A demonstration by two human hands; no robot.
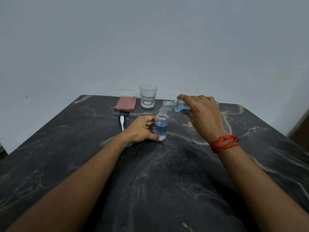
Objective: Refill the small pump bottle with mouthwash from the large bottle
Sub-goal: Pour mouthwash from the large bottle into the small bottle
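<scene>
Mouthwash pours now: right hand (203, 113) grips the tilted large bottle (175, 106), mouth just above the small pump bottle (161, 125), upright on the table (167, 173) and gripped by the left hand (142, 128). Already about two-thirds full, so I'd tip gently, keep mouths aligned, and stop below the neck, leaving room for the pump (122, 119) lying nearby.

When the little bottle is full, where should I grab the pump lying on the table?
The pump lies flat, so come from above and pinch its black top; the thin white tube goes inside the small bottle, so probably leave that untouched.
</scene>
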